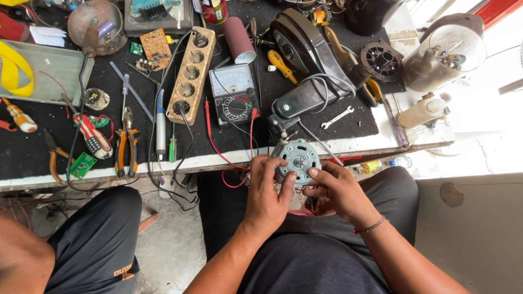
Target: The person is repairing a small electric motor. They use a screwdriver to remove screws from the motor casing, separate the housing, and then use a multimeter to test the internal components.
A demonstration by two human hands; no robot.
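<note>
A round grey electric motor [298, 157] with a short shaft in its middle is held over my lap, just in front of the workbench edge. My left hand [267, 190] grips its left rim, thumb and fingers curled around it. On the right rim sits my right hand [338, 191], thumb on the motor's face; a bracelet is on that wrist. Thin wires run from the motor up to the black appliance housing [305, 71] on the bench.
On the black-topped workbench [32, 152] lie an analog multimeter [234, 93] with red leads, a beige power strip [190, 76], orange pliers [125, 147], screwdrivers, a small wrench [336, 117] and circuit boards. Another person's legs [98, 239] are at my left.
</note>
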